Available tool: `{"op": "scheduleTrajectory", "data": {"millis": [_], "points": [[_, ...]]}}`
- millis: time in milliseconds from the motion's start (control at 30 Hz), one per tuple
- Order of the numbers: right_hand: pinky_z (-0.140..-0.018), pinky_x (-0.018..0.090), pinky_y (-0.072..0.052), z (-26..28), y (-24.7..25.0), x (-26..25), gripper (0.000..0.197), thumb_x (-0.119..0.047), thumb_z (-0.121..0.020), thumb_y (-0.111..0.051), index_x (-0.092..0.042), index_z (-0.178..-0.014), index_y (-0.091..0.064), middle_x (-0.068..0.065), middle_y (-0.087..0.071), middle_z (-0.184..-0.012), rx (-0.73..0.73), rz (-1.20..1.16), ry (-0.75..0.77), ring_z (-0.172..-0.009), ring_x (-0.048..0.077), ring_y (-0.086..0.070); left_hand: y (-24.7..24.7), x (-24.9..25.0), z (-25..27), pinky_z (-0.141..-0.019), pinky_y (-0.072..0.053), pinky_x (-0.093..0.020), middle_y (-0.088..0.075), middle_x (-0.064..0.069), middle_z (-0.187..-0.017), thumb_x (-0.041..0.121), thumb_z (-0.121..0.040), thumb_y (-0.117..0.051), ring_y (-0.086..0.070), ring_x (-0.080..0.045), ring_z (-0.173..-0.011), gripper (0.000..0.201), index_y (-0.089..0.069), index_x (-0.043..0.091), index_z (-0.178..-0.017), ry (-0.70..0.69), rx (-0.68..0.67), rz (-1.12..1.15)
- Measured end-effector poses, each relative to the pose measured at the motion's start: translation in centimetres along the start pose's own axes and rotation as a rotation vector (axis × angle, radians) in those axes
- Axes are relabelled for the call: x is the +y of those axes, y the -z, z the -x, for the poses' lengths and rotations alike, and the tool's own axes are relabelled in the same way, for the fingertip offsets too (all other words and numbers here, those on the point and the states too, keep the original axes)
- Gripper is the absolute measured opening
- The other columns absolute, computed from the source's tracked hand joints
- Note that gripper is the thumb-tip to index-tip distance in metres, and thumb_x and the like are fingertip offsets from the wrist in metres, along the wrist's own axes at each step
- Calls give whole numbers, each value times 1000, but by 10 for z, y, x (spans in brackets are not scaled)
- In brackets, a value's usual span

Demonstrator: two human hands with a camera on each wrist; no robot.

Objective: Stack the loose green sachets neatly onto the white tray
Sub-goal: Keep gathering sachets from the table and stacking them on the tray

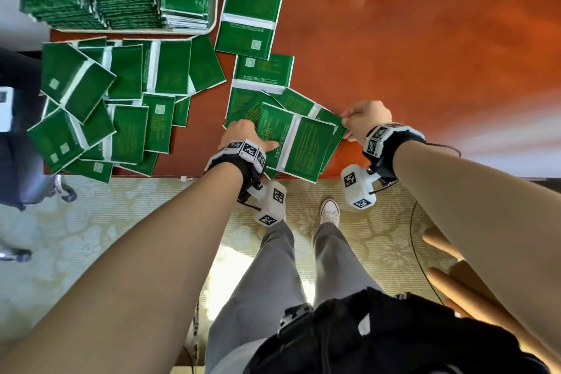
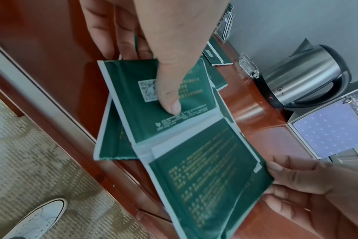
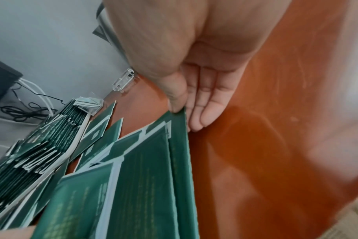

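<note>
Green sachets (image 1: 296, 143) strewn on table beside stacked white tray (image 1: 214, 20).

A hotel-style room or office: a polished reddish wooden desk (image 1: 425, 55) above patterned beige carpet (image 1: 121, 206), with a stainless Midea electric kettle (image 2: 302, 77) by a plain grey wall (image 2: 296, 24) and cables (image 3: 27, 103) trailing behind.
</note>
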State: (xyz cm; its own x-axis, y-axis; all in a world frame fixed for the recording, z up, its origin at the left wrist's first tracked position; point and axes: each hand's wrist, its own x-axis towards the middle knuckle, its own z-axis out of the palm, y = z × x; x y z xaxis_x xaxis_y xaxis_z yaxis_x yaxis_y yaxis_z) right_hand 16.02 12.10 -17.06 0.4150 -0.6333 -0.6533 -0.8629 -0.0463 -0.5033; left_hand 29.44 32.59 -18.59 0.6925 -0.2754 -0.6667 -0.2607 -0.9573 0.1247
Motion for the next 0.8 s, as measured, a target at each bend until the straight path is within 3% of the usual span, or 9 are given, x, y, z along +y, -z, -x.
{"op": "scheduleTrajectory", "data": {"millis": [67, 167, 300, 367, 433, 500, 567, 700, 800], "points": [[-74, 38, -63, -1, 8, -2, 13, -7, -96, -61, -15, -92, -70, 12, -74, -91, 3, 46, 12, -78, 24, -75, 7, -3, 1, -62, -42, -32, -65, -16, -115, 61, -79, -75, -63, -32, -96, 66, -63, 2, -108, -5, -10, 10], [-76, 42, -62, -3, 22, -3, 26, -2, -95, -54, -20, -84, -69, 13, -74, -92, 59, 160, 76, -80, 28, -74, 19, -11, 3, -85, -49, -37, -59, -14, -136, 56, -82, -75, -59, -34, -118, 78, -55, 3, -135, 9, -3, 27], [-74, 33, -55, 1, 47, -12, 33, -2, -92, -46, -18, -99, -74, 18, -67, -107, 135, 388, 115, -78, 33, -62, 37, -17, 8, -87, -48, -37, -58, -15, -136, 50, -85, -75, -58, -35, -120, 74, -53, 3, -137, 46, 3, 30], [-70, 32, -49, 2, 59, -17, 33, -1, -91, -47, -14, -107, -74, 22, -66, -108, 145, 498, 136, -76, 33, -55, 45, -17, 11, -78, -47, -33, -64, -11, -114, 45, -85, -75, -60, -32, -105, 53, -63, 7, -120, 37, 27, 49], [-71, 35, -51, 1, 68, -23, 29, -2, -90, -50, -10, -106, -73, 23, -67, -104, 155, 577, 166, -76, 35, -56, 52, -12, 17, -72, -47, -30, -58, -3, -84, 34, -85, -75, -56, -28, -86, 22, -61, 17, -85, 27, 68, 74], [-74, 39, -56, 1, 69, -29, 27, -3, -89, -50, -7, -107, -70, 23, -66, -101, 160, 636, 190, -80, 38, -60, 54, -3, 23, -73, -52, -31, -59, -4, -81, 26, -85, -73, -58, -27, -80, 18, -57, 20, -78, 1, 95, 67], [-76, 43, -58, 2, 65, -37, 27, -5, -90, -49, -6, -112, -64, 23, -65, -99, 165, 667, 216, -83, 39, -63, 49, 9, 28, -74, -55, -34, -66, -6, -94, 23, -85, -71, -62, -27, -82, 14, -63, 15, -94, -30, 99, 28], [-67, 43, -55, 9, 40, -45, 35, -8, -92, -47, -8, -127, -45, 16, -59, -91, 180, 581, 287, -82, 39, -63, 14, 25, 32, -90, -53, -44, -49, -9, -128, 37, -84, -73, -55, -29, -113, 57, -47, 15, -129, -147, 177, -63], [-80, 49, -53, 13, 9, -43, 61, -20, -94, -56, -9, -146, -27, 16, -54, -119, 120, 546, 319, -111, 39, -55, -17, 29, 34, -113, -35, -50, -25, -12, -158, 45, -91, -63, -31, -30, -143, 77, -27, 13, -151, -267, 224, -164]]}}
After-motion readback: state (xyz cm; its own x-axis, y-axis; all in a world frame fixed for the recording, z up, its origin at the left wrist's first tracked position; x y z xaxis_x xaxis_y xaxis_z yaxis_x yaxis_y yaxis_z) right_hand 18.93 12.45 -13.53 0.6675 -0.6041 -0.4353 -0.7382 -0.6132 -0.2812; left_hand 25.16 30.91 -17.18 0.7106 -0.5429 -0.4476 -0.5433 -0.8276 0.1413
